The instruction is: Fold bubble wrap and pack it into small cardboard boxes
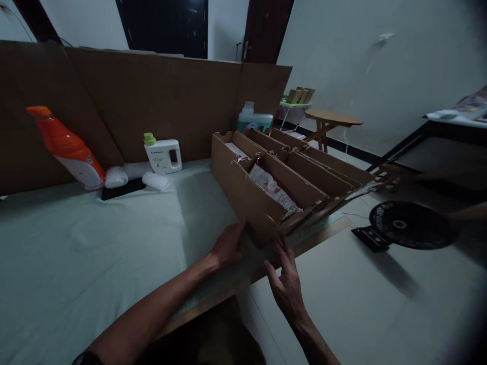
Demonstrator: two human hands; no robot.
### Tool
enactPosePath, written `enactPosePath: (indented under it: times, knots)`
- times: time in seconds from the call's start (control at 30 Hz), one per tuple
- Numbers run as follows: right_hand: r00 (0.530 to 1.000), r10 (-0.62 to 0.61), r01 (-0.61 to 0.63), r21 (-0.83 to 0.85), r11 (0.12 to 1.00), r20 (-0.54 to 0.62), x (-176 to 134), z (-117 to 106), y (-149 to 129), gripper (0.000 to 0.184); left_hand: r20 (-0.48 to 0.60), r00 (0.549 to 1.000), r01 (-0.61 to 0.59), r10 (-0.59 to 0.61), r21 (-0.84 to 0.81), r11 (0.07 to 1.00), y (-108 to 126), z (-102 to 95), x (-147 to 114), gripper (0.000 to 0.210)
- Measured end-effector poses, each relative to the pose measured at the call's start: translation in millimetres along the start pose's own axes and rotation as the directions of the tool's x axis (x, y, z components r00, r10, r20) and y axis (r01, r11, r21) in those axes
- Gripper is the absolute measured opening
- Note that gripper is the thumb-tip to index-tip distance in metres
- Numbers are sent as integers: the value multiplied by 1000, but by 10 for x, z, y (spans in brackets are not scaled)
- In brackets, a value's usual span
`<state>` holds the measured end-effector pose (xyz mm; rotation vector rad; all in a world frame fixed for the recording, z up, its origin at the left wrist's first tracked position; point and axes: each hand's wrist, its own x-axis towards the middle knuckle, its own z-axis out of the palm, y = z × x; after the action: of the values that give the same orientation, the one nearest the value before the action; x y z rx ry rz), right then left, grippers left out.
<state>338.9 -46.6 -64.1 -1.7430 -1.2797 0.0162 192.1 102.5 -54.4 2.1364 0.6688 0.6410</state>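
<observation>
A brown cardboard box [243, 197] with open-topped compartments sits at the table's right side. Clear plastic-wrapped contents [272, 185] show in its near compartment. My left hand [228, 246] is at the box's near left corner, thumb raised along the cardboard and apart from the other fingers, which are dim and blurred. Against the lower part of the near end, the fingertips of my right hand [285, 276] are stretched out, thumb spread away from them. Neither hand is wrapped around the box. Whether the left fingers reach under its edge is hard to see.
A pale green cloth [95, 253] covers the table. Along the cardboard screen [160, 96] stand an orange bottle [70, 147], a white jug [163, 156] and bubble-wrapped items [155, 181]. Behind the box is a blue-green bottle [254, 119]. A black fan [413, 224] stands on the floor.
</observation>
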Motion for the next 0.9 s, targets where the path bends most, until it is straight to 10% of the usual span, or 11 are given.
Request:
enactPosePath:
  times: [0.33,0.57,0.9]
  knots:
    - [943,-299,293,63,954,149,-405,136,-217,27,60,998,-11,-17,430,903,-241,-865,-1371,47]
    - [742,-578,584,95,806,339,-402,891,-823,27,-159,984,156,-81,544,825,-121,-798,-1997,48]
    - [631,-593,668,40,743,500,-492,981,-1244,29,-538,771,219,-339,-276,936,-74,-1066,-2086,27]
